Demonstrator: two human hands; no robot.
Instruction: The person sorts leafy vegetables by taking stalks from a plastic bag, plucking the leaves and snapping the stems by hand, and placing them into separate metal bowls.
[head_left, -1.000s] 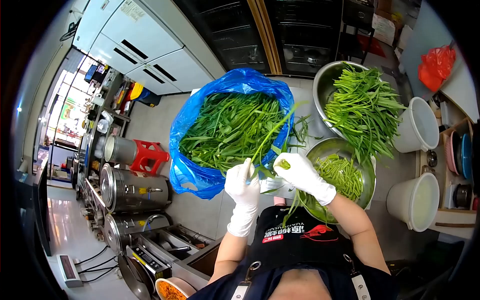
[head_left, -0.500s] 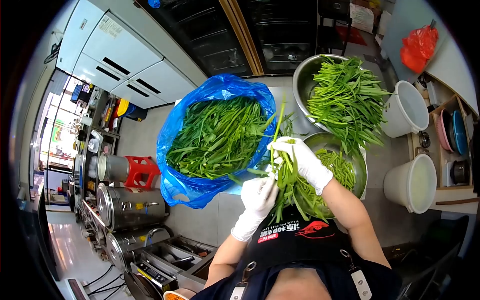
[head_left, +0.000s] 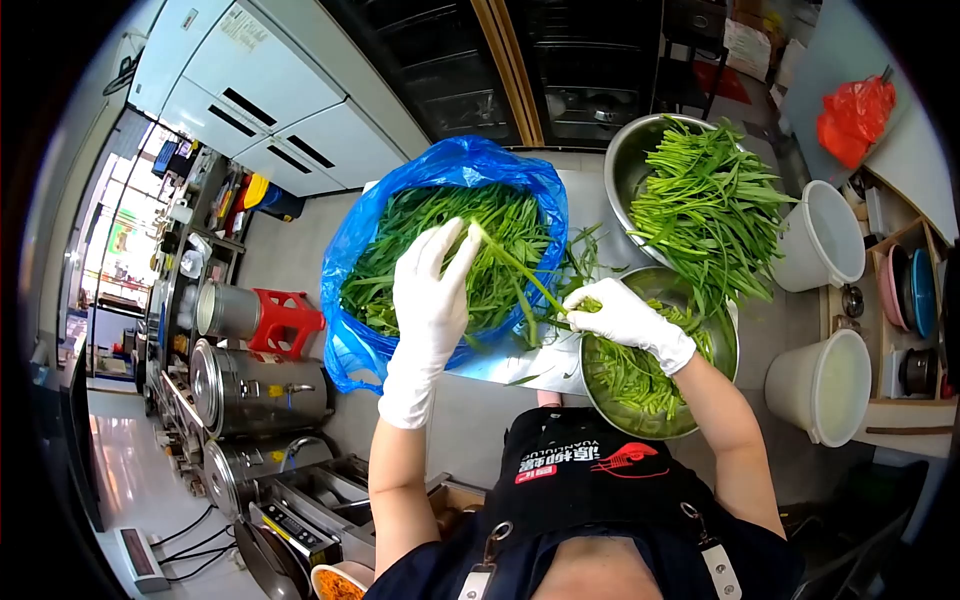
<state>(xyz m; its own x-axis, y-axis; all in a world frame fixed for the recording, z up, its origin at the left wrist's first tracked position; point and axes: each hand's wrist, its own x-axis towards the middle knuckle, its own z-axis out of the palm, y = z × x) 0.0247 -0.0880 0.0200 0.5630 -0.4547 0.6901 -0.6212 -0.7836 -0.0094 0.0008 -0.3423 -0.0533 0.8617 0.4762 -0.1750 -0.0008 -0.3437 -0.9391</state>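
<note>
My left hand [head_left: 435,280], in a white glove, is raised over the blue plastic bag [head_left: 345,250], its fingers stretched and apart. Its fingertips are at the upper end of a long green stem [head_left: 520,266]; whether they touch it I cannot tell. The lower end of this water spinach stem is pinched in my right hand [head_left: 625,318], also gloved. That hand is over the rim of a metal bowl [head_left: 735,350] holding cut stem pieces [head_left: 640,380]. Leafy water spinach [head_left: 385,290] fills the bag.
A larger steel basin [head_left: 622,175] at the upper right carries a heap of water spinach [head_left: 700,200]. Loose leaves lie on the metal table [head_left: 555,370]. White buckets [head_left: 820,235] stand at the right. Steel pots [head_left: 265,390] and a red stool [head_left: 287,322] are at the left.
My left hand has moved up and left, away from my right hand, to above the bag. The bunch of leaves between my hands is gone from there. The stem now leans left.
</note>
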